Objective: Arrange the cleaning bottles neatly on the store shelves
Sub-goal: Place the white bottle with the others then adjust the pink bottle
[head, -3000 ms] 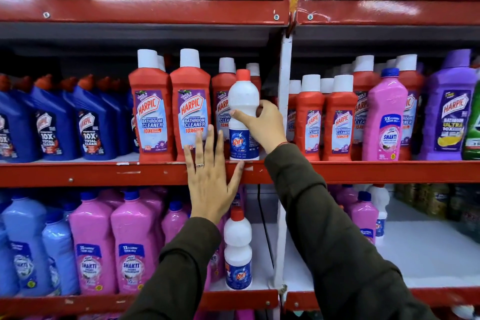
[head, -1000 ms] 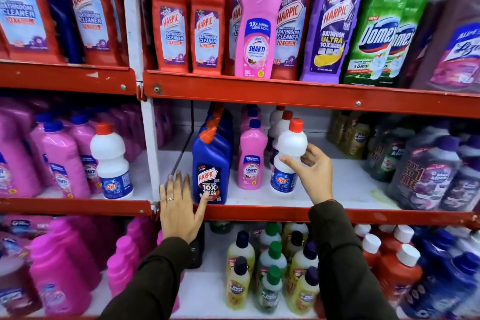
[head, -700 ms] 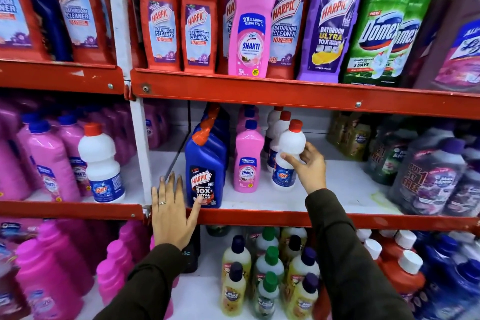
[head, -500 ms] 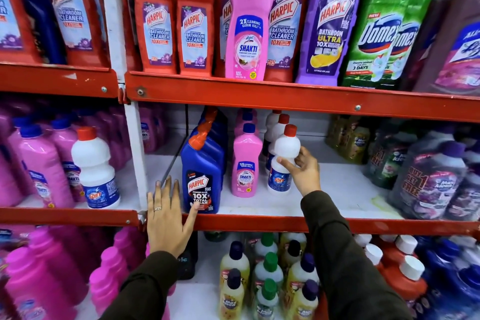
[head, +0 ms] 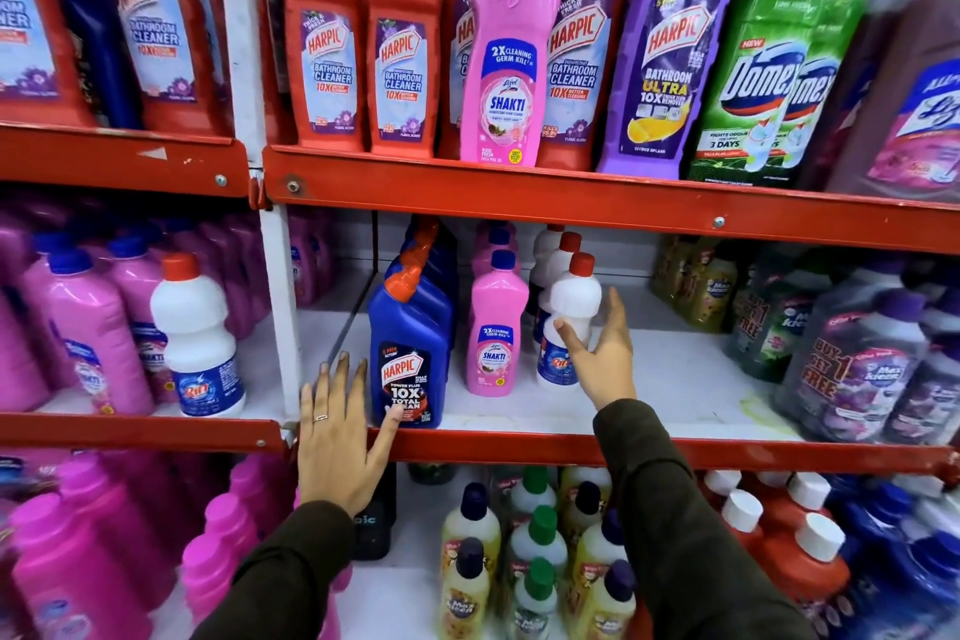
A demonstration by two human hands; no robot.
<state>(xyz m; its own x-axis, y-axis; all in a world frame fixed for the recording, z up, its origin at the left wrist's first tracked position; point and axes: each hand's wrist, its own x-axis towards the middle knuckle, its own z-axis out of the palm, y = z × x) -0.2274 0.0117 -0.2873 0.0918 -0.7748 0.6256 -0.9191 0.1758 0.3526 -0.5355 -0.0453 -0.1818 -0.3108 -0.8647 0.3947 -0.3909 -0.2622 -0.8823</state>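
Note:
A white Rin bottle (head: pixel 571 307) with a red cap stands on the white middle shelf (head: pixel 675 379), at the front of a short row of matching white bottles. My right hand (head: pixel 602 364) is curled around its right side, thumb on the front and fingers behind. My left hand (head: pixel 337 437) lies flat with fingers spread on the red shelf edge (head: pixel 727 455); its thumb touches a blue Harpic bottle (head: pixel 410 343). A pink Shakti bottle (head: pixel 496 327) stands between the blue and white rows.
Another white Rin bottle (head: pixel 197 338) stands among pink bottles in the left bay. A lone pink Shakti bottle (head: pixel 511 42) sits among red Harpic bottles on the upper shelf. Purple Max Kleen bottles (head: pixel 857 364) fill the right; bare shelf lies between.
My right hand carried the white bottle down from the upper shelf and stood it at the front of the white row. My left hand moved down to the lower shelf edge.

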